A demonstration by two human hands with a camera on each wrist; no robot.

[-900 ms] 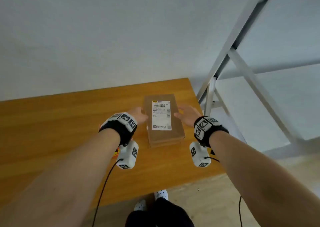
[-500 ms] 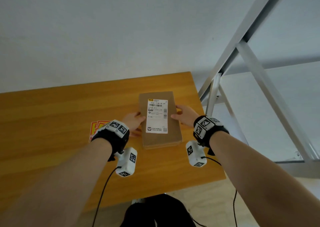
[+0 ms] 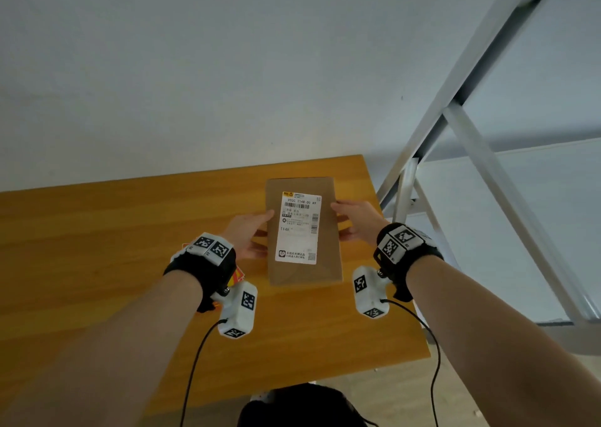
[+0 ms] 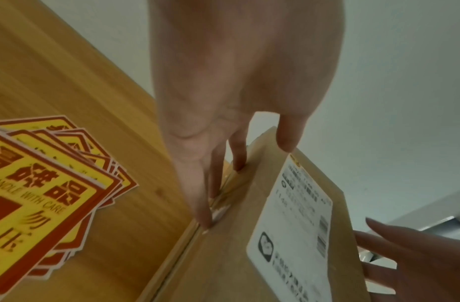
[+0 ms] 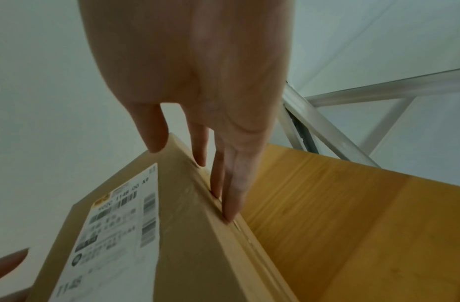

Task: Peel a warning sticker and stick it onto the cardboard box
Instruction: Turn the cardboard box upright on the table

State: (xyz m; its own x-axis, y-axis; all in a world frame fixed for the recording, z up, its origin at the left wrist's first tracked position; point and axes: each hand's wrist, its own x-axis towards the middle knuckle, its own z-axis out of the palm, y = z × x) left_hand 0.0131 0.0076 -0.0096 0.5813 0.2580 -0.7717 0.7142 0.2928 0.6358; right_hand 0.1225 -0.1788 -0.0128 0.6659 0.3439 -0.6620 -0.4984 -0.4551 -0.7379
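A flat brown cardboard box (image 3: 304, 273) with a white shipping label (image 3: 299, 228) lies on the wooden table (image 3: 97, 231). My left hand (image 3: 250, 234) presses the box's left side with straight fingers, its thumb on the top edge. My right hand (image 3: 356, 221) does the same on the right side. In the left wrist view the left hand (image 4: 239, 155) lies along the box (image 4: 223, 265), and a fanned stack of red and yellow warning stickers (image 4: 42, 194) lies left of it. The right wrist view shows the right hand (image 5: 197, 159) against the box edge (image 5: 197, 245).
The stickers (image 3: 239, 275) are mostly hidden under my left wrist in the head view. The table's right edge (image 3: 400, 264) runs just right of my right hand. A grey metal frame (image 3: 455, 117) stands beyond it, and a white wall is behind the table.
The box has turned slightly and now lies straighter between my hands. Both hands have stayed at its sides.
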